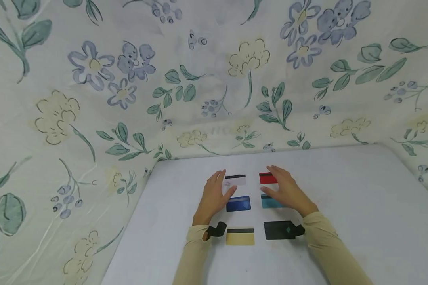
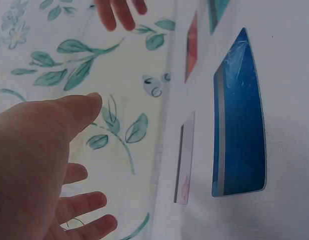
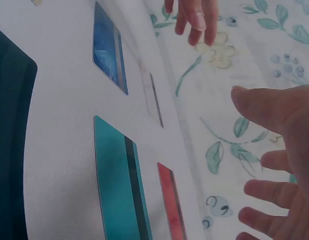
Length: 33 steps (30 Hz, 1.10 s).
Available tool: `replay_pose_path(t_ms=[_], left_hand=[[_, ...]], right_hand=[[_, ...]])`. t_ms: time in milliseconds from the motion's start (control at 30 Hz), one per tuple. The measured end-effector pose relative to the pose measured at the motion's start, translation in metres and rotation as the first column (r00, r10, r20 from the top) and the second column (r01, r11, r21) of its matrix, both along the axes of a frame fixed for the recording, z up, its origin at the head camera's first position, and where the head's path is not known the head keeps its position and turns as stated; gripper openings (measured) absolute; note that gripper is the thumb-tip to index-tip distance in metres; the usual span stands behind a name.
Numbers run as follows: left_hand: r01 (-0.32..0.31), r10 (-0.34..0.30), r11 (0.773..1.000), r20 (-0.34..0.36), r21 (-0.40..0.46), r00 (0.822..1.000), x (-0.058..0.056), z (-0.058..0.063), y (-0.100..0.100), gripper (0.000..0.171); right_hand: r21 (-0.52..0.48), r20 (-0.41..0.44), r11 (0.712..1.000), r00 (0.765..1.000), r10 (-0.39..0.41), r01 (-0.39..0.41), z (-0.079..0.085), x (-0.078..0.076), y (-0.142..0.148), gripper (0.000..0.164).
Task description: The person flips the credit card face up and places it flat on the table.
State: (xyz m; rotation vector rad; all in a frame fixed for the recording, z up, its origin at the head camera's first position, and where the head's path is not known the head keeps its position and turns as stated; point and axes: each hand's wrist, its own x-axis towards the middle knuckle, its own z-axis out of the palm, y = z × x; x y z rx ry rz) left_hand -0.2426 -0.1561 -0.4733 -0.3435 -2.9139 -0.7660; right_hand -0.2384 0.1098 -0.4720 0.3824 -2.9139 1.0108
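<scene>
Several plastic cards with magnetic stripes lie in two columns on a white table. My left hand (image 1: 213,194) is over the left column, fingers spread and holding nothing, nearest the white card (image 1: 238,180) and the blue card (image 1: 238,204). Below them lies a yellow card (image 1: 240,236). Above the right column my right hand (image 1: 288,189) has its fingers apart with nothing in them, partly hiding the red card (image 1: 267,178) and the teal card (image 1: 271,201). A black card (image 1: 279,230) lies nearer, its right end behind the wrist camera. Both wrist views show the hands raised off the cards.
The white table (image 1: 356,198) reaches back to a flower-printed cloth (image 1: 214,71) that hangs behind it and along its left side. Dark wrist cameras sit at both sleeve cuffs, the left camera (image 1: 218,229) just above the yellow card.
</scene>
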Motion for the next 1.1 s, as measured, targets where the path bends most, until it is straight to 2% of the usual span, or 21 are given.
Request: replay_pose_path(t_ms=[233, 400, 567, 800, 967, 1100], left_hand=[[0.003, -0.004, 0.999, 0.025, 0.047, 1.0, -0.013, -0.004, -0.014, 0.073], [0.015, -0.02, 0.997, 0.072, 0.071, 0.997, -0.023, -0.004, -0.022, 0.072], [-0.013, 0.004, 0.997, 0.116, 0.071, 0.993, -0.033, -0.005, -0.025, 0.07], [-0.037, 0.019, 0.995, 0.19, 0.093, 0.982, -0.042, -0.014, -0.028, 0.071], [-0.065, 0.035, 0.99, 0.235, 0.122, 0.971, -0.05, -0.02, -0.032, 0.072], [-0.06, 0.029, 0.991, 0.246, 0.119, 0.969, -0.054, -0.021, -0.034, 0.072]], right_hand=[[-0.061, -0.006, 0.998, 1.0, 0.029, -0.029, -0.002, -0.011, -0.009, 0.073], [-0.082, -0.006, 0.993, 0.996, 0.088, -0.088, -0.001, -0.023, -0.015, 0.07], [-0.114, 0.043, 0.984, 0.989, 0.141, -0.136, 0.002, -0.037, -0.022, 0.069], [-0.138, 0.085, 0.975, 0.979, 0.187, -0.175, -0.002, -0.051, -0.032, 0.066], [-0.148, 0.097, 0.974, 0.978, 0.185, -0.169, -0.008, -0.057, -0.037, 0.062], [-0.158, 0.128, 0.976, 0.977, 0.171, -0.15, -0.012, -0.061, -0.042, 0.06]])
